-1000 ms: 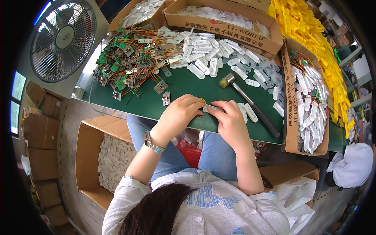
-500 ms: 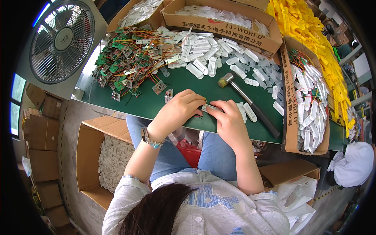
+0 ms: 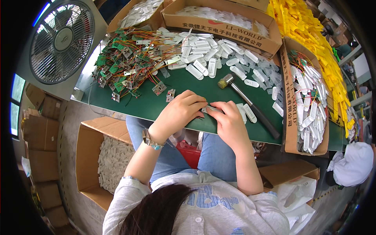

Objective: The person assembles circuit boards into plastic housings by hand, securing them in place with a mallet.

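Note:
Close together at the front edge of the green table, my left hand (image 3: 183, 108) and my right hand (image 3: 226, 116) are both closed on a small whitish part (image 3: 205, 110). My fingers cover most of it, so its exact kind is hidden. Just beyond my left hand lies a small circuit board (image 3: 170, 95), with another wired board (image 3: 159, 88) farther off. Beside my right hand rest two white plastic casings (image 3: 250, 113). A hammer (image 3: 252, 102) with a yellowish head and dark grip lies slantwise to the right.
A tangled heap of wired green boards (image 3: 121, 62) covers the table's left. White casings (image 3: 201, 49) and clear pieces (image 3: 268, 72) spread behind the hammer. Cardboard boxes (image 3: 223, 25) line the back; another box (image 3: 290, 117) stands right, beside yellow pieces (image 3: 301, 35). A fan (image 3: 62, 41) stands left.
The yellow wire loop that showed between my hands is now out of sight. The small circuit board by my left hand has shifted slightly. My hands stay almost in place.

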A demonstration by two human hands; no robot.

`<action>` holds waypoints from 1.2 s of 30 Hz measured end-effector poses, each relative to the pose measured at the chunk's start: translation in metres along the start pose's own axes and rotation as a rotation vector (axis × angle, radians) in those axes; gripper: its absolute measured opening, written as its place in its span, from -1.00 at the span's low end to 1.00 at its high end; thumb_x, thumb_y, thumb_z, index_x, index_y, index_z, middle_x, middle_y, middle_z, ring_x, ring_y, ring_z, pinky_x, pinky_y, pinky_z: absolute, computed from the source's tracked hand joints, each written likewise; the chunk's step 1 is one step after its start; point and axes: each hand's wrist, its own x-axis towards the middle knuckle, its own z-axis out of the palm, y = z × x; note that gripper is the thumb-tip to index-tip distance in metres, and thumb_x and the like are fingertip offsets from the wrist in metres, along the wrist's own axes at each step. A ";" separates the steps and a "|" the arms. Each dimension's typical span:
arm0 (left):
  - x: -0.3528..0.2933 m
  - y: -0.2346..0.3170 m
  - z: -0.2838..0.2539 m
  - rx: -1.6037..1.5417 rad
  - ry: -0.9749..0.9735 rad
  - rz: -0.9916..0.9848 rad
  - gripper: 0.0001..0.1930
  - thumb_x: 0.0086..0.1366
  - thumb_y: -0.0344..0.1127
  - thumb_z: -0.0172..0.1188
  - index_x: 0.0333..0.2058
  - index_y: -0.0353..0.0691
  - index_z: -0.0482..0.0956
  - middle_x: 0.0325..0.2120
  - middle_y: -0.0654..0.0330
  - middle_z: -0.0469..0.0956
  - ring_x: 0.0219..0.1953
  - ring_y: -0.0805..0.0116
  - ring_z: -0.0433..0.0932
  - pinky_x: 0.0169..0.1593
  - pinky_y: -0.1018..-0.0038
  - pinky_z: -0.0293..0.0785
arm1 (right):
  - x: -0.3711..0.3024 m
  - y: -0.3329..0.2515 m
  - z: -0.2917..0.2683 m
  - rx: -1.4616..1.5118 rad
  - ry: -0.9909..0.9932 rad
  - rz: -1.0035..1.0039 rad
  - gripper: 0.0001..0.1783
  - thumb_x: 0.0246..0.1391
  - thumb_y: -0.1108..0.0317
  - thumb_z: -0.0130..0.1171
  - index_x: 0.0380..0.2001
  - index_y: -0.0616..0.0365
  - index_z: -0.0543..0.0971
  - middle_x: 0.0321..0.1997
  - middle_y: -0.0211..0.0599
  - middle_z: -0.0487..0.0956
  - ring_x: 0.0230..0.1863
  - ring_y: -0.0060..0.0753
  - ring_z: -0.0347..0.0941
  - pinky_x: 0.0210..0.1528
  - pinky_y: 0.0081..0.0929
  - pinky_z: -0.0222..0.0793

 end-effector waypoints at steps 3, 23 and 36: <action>0.001 0.001 0.005 0.009 0.013 0.000 -0.68 0.03 -0.37 0.39 -0.18 -0.26 0.66 -0.17 0.19 0.63 -0.13 0.16 0.55 -0.03 0.30 0.54 | 0.001 0.000 0.000 -0.008 0.001 -0.013 -0.64 -0.12 0.63 0.15 -0.19 0.20 0.68 -0.10 -0.31 0.57 -0.13 -0.20 0.44 -0.02 -0.29 0.43; -0.001 -0.004 0.010 -0.053 0.087 0.057 -0.76 0.03 -0.39 0.38 -0.29 -0.29 0.66 -0.24 0.16 0.65 -0.12 0.17 0.57 -0.04 0.32 0.56 | 0.037 0.077 -0.077 -0.596 0.105 0.447 -0.86 0.02 0.45 0.30 -0.31 0.16 0.57 -0.33 -0.12 0.64 -0.22 0.00 0.58 -0.16 -0.12 0.47; -0.005 -0.005 0.012 -0.043 0.079 0.074 -0.76 0.06 -0.38 0.36 -0.26 -0.30 0.64 -0.21 0.15 0.64 -0.10 0.16 0.56 0.00 0.34 0.55 | 0.017 0.032 -0.069 -0.445 0.169 0.139 -0.82 -0.08 0.55 0.27 -0.33 0.12 0.60 -0.28 -0.25 0.54 -0.24 -0.16 0.54 -0.20 -0.25 0.45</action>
